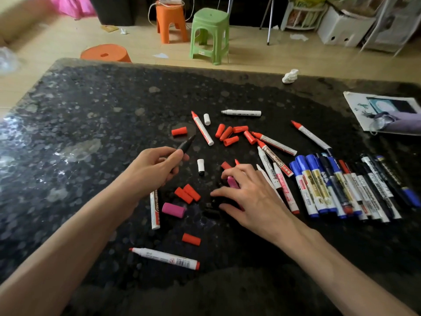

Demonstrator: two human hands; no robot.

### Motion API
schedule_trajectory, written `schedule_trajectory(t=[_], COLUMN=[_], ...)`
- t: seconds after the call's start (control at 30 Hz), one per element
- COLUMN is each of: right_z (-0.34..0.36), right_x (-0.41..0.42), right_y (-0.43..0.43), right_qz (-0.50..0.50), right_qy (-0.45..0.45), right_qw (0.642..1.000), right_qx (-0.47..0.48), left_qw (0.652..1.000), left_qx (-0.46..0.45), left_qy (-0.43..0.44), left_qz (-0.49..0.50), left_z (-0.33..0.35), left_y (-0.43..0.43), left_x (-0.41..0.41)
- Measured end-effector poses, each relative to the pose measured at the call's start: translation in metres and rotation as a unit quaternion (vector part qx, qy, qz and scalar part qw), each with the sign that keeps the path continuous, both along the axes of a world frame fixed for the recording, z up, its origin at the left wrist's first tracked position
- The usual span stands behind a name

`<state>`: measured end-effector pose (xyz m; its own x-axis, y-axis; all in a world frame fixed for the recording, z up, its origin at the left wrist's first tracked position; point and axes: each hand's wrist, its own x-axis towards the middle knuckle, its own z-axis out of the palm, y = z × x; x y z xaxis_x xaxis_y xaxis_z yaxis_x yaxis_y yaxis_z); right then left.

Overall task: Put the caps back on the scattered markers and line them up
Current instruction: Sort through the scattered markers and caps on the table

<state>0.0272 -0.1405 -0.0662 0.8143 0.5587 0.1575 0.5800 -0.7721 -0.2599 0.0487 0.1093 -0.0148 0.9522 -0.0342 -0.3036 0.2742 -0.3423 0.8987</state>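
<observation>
Head-worn wide-angle view, looking forward and down, close above left hand [153, 169], right hand [249, 193], table [91, 110]

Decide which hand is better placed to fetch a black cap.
Probably the right hand: it lies spread right beside the black caps, while the left hand grips the black marker.

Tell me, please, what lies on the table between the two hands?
Head view: a white cap and two red caps lie between the left hand, gripping a black marker, and the right hand.

Left hand [152, 169] curled, gripping; right hand [248, 192] spread.
</observation>
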Motion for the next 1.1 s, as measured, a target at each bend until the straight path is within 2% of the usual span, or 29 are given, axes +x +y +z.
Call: schedule_trajectory(t=[0.13,0.23,0.33,0.47,0.6,0.7,0.77,0.83,1.1], right_z=[-0.001,0.007,0.022,0.03,0.037,0.04,0.039,0.038,0.042], right_x=[-0.002,0.0,0.002,0.002,0.003,0.005,0.004,0.003,0.003], right_y=[0.005,0.005,0.004,0.004,0.005,0.002,-0.001,-0.001,0.001], right_qz=[0.013,-0.052,-0.112,-0.131,-0.157,-0.148,-0.14,-0.134,-0.127], right_qy=[-0.042,-0.006,0.077,0.133,0.183,0.199,0.206,0.194,0.174], right_qw=[0.999,0.994,0.967,0.942,0.881,0.876,0.885,0.896,0.9], right_qx=[-0.004,0.097,0.214,0.278,0.406,0.415,0.393,0.377,0.38], left_qw=[0.999,0.993,0.985,0.982,0.978,0.974,0.973,0.975,0.973], left_qx=[0.04,0.09,0.118,0.123,0.124,0.121,0.121,0.114,0.104], left_qy=[-0.004,-0.033,-0.048,-0.053,-0.071,-0.089,-0.092,-0.095,-0.094], left_qz=[-0.022,-0.073,-0.117,-0.135,-0.154,-0.168,-0.172,-0.167,-0.183], left_z=[-0.005,-0.005,0.0,-0.002,-0.002,-0.001,0.0,0.001,0.0], left_y=[0.009,0.011,0.007,0.006,0.005,0.004,0.004,0.002,0.001], left_x=[0.002,0.0,-0.004,-0.004,-0.003,-0.004,-0.004,-0.005,-0.005])
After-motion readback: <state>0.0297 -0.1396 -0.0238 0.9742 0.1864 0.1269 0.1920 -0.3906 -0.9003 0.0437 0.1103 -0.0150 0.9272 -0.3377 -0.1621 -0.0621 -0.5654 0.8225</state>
